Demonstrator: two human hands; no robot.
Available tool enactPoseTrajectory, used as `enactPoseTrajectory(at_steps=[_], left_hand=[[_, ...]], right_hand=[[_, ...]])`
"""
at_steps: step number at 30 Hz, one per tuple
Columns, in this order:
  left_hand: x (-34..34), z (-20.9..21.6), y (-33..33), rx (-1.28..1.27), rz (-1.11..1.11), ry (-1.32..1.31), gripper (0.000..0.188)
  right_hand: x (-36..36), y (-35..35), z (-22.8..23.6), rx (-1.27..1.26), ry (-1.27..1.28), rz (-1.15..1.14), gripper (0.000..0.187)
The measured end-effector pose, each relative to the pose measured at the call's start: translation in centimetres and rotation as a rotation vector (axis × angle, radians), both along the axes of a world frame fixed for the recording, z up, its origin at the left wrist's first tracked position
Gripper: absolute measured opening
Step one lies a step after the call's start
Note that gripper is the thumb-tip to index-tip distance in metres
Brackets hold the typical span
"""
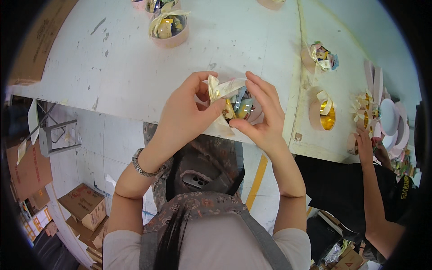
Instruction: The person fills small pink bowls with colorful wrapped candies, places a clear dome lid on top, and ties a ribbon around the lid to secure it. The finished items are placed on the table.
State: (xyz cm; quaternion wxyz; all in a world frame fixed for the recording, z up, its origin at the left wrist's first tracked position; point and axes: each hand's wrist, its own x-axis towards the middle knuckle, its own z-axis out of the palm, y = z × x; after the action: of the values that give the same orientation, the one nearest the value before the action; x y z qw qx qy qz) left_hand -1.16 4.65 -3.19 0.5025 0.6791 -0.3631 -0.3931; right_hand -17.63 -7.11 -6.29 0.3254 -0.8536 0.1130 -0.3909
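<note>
Cream bow [214, 88] we note held in left grip [186, 104], thumb and forefinger parted; its band [232, 86] climbs rightward across round box [244, 109], clear face up, at near edge of desk [121, 76]; right grip [266, 114], part-open, clasps box's side.

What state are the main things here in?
Held round box: filled, ribboned
Left hand: holding that box
Right hand: holding its other side
Far round box: filled, ribboned
Gold-lined box: open, ribboned
Phone: pocketed
Wristband: worn
Apron: worn
</note>
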Motion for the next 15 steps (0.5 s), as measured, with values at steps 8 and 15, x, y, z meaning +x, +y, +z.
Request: enactPoseTrajectory(at_steps=[8,15], left_hand=[[0.8,-0.3,0.3,-0.017,-0.034,0.061,0.042],[0.9,-1.7,0.2,-0.083,0.05,0.174,0.043]], right_hand=[[0.8,1.1,0.6,0.214,0.033,-0.133,0.065],[2.0,1.0,3.2,0.116,0.215,-0.068,0.054]])
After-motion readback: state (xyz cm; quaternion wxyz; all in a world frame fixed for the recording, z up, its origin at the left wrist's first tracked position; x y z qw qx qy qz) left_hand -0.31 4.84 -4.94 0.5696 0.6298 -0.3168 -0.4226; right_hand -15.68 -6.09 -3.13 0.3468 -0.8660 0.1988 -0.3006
